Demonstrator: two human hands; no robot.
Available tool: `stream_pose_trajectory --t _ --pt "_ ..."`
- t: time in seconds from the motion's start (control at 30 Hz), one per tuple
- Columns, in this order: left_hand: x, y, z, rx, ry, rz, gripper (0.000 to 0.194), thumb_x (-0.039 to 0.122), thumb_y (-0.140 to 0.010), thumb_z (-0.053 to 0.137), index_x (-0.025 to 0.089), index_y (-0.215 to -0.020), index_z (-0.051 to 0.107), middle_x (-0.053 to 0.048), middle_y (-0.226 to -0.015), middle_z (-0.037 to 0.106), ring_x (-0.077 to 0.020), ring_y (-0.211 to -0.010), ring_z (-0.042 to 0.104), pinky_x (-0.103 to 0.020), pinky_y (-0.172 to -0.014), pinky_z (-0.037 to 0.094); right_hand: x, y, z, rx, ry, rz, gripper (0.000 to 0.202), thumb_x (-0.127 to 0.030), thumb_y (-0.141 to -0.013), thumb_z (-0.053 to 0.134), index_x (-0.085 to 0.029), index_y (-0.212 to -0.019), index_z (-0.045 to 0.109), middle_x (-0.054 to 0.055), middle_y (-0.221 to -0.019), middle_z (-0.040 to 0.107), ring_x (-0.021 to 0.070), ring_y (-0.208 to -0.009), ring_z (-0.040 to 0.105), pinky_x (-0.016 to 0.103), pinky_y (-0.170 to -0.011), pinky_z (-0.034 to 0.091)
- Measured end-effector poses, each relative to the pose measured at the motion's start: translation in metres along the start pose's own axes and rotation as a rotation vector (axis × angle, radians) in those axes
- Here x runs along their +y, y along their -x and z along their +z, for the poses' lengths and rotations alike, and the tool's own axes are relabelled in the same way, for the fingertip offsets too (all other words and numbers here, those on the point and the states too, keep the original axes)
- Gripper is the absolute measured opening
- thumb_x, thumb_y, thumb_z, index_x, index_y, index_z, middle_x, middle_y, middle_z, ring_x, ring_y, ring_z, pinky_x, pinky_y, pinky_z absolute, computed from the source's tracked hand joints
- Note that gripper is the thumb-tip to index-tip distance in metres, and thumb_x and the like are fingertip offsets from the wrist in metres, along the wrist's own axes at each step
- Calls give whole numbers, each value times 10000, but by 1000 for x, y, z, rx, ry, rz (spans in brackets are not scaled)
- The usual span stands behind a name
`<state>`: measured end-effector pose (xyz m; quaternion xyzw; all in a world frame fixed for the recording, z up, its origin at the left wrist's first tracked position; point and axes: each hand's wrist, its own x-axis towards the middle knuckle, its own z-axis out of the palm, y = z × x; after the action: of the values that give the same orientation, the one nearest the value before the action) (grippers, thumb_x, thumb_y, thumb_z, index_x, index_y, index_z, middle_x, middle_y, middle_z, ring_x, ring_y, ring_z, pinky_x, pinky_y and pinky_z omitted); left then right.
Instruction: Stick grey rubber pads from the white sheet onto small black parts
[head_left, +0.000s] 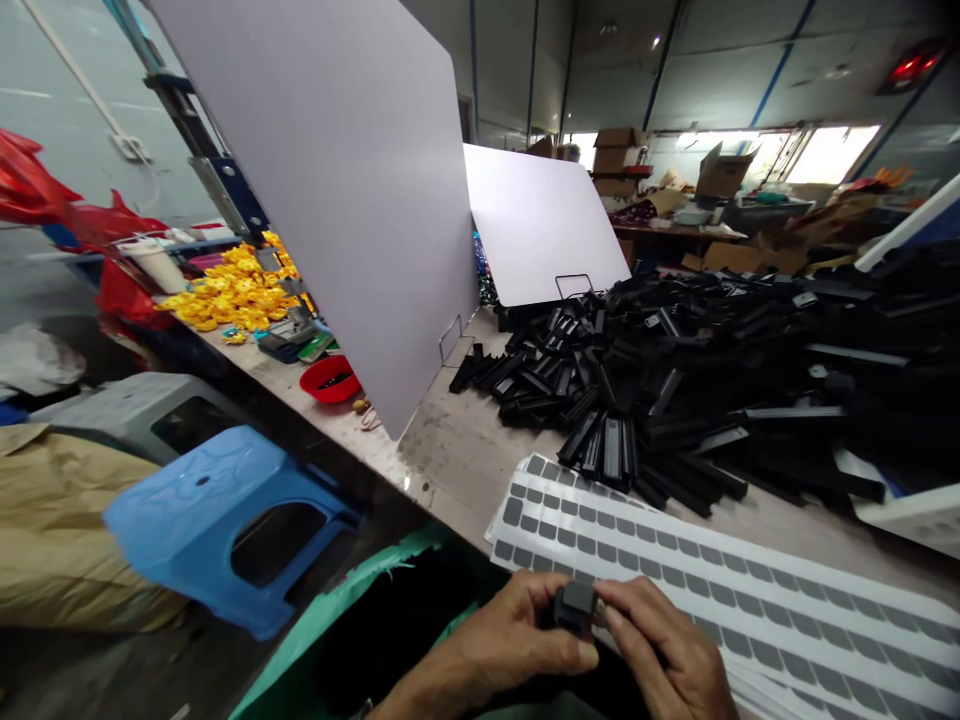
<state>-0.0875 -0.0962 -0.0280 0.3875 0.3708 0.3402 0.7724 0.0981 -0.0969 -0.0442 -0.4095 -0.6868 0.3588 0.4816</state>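
Near the bottom of the head view, my left hand grips a small black plastic part between thumb and fingers. A grey square patch shows on the part's end. My right hand pinches at the right side of the same part, thumb and forefinger on its edge. Just beyond both hands lie white sheets carrying rows of grey stickers. Behind the sheets, a large heap of black plastic parts spreads over the table to the right.
Two white boards stand on the table. Left of them are a red bowl and yellow pieces. A blue stool stands on the floor at the left. A white crate sits at the right edge.
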Motion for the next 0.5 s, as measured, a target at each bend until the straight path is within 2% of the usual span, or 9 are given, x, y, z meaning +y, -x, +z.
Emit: stream_pose_trajectory --t 0.17,0.5 --pt "-5 -1 -1 28 26 2 327 305 -649 838 137 -835 627 31 -709 516 -85 -643 401 -234 -626 290 -2 -3 2 -30 22 -82 254 -224 -963 533 -345 -1136 674 -31 -903 687 115 -812 677 174 -748 506" --pt "-5 -3 0 3 42 64 322 307 -675 840 128 -859 645 19 -737 535 -90 -675 430 -227 -660 320 2 1 3 -26 33 -66 241 -210 -964 527 -307 -1120 685 7 -895 685 142 -805 679 201 -738 511"
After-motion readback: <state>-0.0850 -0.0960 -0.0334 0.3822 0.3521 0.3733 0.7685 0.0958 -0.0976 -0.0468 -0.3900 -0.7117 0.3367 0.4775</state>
